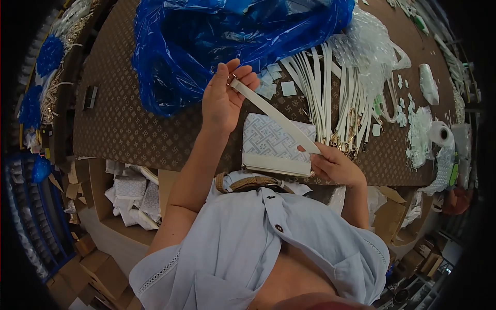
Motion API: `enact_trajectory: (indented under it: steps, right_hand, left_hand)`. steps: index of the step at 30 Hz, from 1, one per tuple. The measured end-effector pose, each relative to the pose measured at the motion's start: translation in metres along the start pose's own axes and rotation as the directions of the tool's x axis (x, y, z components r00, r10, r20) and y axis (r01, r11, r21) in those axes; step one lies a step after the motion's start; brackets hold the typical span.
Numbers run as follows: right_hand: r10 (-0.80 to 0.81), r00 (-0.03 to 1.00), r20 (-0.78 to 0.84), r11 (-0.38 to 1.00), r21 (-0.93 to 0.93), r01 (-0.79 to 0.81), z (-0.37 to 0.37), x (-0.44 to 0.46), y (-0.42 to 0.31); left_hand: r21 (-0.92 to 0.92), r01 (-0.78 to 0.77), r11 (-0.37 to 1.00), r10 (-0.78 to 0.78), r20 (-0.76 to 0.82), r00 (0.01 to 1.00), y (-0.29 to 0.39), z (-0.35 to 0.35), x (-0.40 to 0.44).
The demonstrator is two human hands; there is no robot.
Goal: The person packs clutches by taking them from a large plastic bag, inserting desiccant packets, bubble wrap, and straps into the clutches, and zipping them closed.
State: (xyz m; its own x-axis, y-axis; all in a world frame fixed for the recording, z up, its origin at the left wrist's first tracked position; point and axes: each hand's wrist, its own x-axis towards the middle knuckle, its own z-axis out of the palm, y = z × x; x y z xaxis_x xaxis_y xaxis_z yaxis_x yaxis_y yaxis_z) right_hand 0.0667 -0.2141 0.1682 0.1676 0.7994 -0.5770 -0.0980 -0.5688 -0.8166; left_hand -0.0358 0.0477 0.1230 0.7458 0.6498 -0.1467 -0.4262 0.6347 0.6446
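A white bag strap (276, 114) runs taut on a slant between my two hands. My left hand (225, 98) is raised, palm up, its fingers closed around the strap's metal clasp end. My right hand (336, 165) pinches the strap's lower part between thumb and fingers. Below the strap, a small white patterned handbag (266, 134) lies near the table's front edge, close to my right hand.
A big blue plastic bag (170, 67) covers the table's back. Many white straps (323, 88) with gold clasps lie right of the handbag, beside bubble wrap (369, 44). Cardboard boxes (116, 225) with more patterned bags stand below left. A plastic roll (442, 134) sits at right.
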Motion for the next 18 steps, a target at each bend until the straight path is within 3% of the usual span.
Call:
enact_trajectory:
  steps: [4, 7, 8, 9, 10, 11, 12, 13, 14, 15, 16, 18]
  right_hand:
    - [-0.018, 1.000, 0.001, 0.996, 0.091, 0.018, -0.001, 0.005, 0.008]
    - [0.011, 0.997, -0.081, 1.000, 0.021, -0.010, -0.007, 0.011, 0.012]
    - [0.014, 0.996, -0.083, 1.000, 0.026, -0.012, -0.013, 0.015, 0.015]
    - [-0.047, 0.971, -0.235, 0.999, 0.009, 0.051, -0.023, 0.020, 0.019]
    - [-0.106, 0.918, -0.383, 0.994, -0.015, 0.108, -0.029, 0.025, 0.021]
    - [-0.111, 0.902, -0.416, 0.991, 0.022, 0.131, -0.035, 0.021, 0.009]
    - [-0.104, 0.900, -0.423, 0.991, 0.029, 0.128, -0.035, 0.019, 0.001]
    - [-0.327, 0.854, -0.406, 0.942, -0.211, 0.260, -0.030, 0.020, -0.007]
    - [-0.533, 0.777, -0.334, 0.818, -0.438, 0.373, -0.022, 0.023, -0.014]
    - [-0.745, 0.622, -0.242, 0.601, -0.648, 0.468, -0.010, 0.030, -0.019]
    - [-0.748, 0.616, -0.247, 0.600, -0.648, 0.469, 0.003, 0.035, -0.022]
    - [-0.840, 0.530, -0.111, 0.411, -0.770, 0.489, 0.029, 0.040, -0.020]
  left_hand:
    - [-0.115, 0.006, 0.993, 0.002, 0.065, 0.998, 0.008, 0.013, -0.003]
    - [-0.226, 0.108, 0.968, -0.106, 0.021, 0.994, 0.014, 0.015, -0.007]
    - [-0.295, 0.266, 0.918, -0.142, 0.382, 0.913, 0.014, 0.004, -0.007]
    - [-0.298, 0.436, 0.849, -0.122, 0.693, 0.711, 0.013, -0.002, -0.007]
    - [-0.294, 0.448, 0.844, -0.133, 0.694, 0.707, 0.017, 0.004, -0.014]
    - [0.300, 0.353, 0.886, -0.454, 0.717, 0.529, 0.026, 0.015, -0.027]
    - [0.780, 0.105, 0.617, -0.742, 0.533, 0.407, 0.030, 0.022, -0.034]
    - [0.782, 0.110, 0.613, -0.748, 0.531, 0.399, 0.024, 0.024, -0.034]
    - [0.901, -0.051, 0.431, -0.761, 0.393, 0.516, 0.013, 0.027, -0.034]
    - [0.963, -0.182, 0.200, -0.717, 0.270, 0.642, 0.005, 0.026, -0.031]
    - [0.962, -0.189, 0.195, -0.719, 0.271, 0.640, 0.000, 0.019, -0.027]
    - [0.921, -0.167, 0.351, -0.478, 0.330, 0.814, -0.011, 0.003, -0.019]
